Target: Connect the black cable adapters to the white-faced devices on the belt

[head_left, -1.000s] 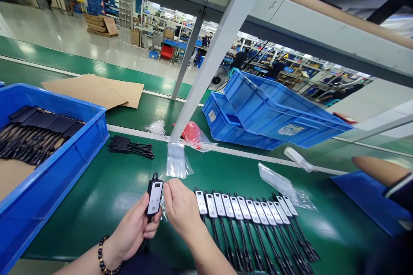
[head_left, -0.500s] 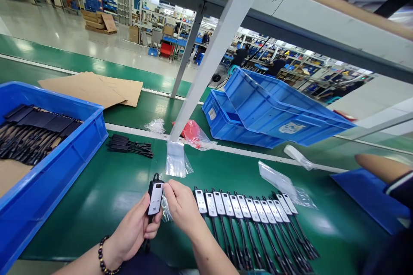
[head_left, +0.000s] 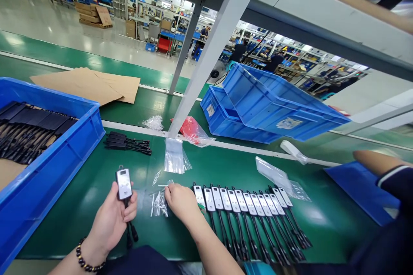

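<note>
My left hand (head_left: 111, 219) grips a small black device with a grey face (head_left: 124, 184), held upright with its cables hanging below. My right hand (head_left: 180, 202) pinches a thin clear film strip (head_left: 158, 201) just above the green mat (head_left: 97, 189). Right of that hand lies a row of several matching devices (head_left: 245, 204) with their cables fanned toward me.
A blue bin (head_left: 48, 172) of black parts stands at the left. A small bundle of black devices (head_left: 127, 143), clear bags (head_left: 174, 159), a red bag (head_left: 190, 129), stacked blue bins (head_left: 258, 111), cardboard (head_left: 87, 84) and a slanted grey post (head_left: 209, 51) lie beyond. Another person's arm (head_left: 380, 163) reaches in at right.
My left hand has carried the device to the left, away from the right hand. The clear film has come off it and stays pinched in my right hand.
</note>
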Tool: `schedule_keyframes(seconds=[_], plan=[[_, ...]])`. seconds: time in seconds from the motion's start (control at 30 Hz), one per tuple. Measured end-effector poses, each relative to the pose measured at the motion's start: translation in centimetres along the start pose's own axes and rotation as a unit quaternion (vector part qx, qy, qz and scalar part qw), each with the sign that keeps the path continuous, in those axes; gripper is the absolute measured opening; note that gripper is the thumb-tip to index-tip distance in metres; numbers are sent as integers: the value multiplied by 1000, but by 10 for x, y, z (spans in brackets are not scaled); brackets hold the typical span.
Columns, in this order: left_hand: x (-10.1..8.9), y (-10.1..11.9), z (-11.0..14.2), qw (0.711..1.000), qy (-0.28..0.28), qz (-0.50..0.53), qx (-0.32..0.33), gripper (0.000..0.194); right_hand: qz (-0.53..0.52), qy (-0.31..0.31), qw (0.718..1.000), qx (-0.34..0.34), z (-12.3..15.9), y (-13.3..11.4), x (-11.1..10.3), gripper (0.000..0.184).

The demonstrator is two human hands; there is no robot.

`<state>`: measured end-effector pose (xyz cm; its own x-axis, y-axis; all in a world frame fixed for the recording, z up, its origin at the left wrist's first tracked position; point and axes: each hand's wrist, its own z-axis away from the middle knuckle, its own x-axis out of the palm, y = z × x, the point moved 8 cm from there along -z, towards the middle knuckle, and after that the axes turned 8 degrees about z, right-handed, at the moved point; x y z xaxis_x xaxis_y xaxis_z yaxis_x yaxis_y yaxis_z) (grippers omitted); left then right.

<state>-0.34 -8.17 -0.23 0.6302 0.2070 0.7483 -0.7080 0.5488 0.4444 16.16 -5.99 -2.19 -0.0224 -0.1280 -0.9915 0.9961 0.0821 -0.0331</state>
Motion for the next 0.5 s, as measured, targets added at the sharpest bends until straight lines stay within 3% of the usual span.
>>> schedule_keyframes(seconds=[0.07, 0.13, 0.23, 0.3, 0.37, 0.5], plan=[[-8, 6, 3, 1000, 11, 5, 11, 31, 14, -15, 1000, 16, -3, 2, 16, 32], [-10, 8, 6, 1000, 11, 4, 10, 31, 17, -14, 999, 38, -2, 6, 19, 30], [-3, 6, 8, 1000, -8, 1, 2, 33, -18, 24, 996, 87, 9, 19, -2, 29], [8, 1, 8, 1000, -24, 3, -10, 33, -99, 69, 988, 95, 21, 25, -25, 28], [20, -9, 8, 999, -40, 14, -26, 29, -204, 89, 973, 56, 37, 18, -42, 26], [50, -41, 5, 989, -94, 67, -91, 24, -333, 14, 940, -74, 70, -23, -43, 18]])
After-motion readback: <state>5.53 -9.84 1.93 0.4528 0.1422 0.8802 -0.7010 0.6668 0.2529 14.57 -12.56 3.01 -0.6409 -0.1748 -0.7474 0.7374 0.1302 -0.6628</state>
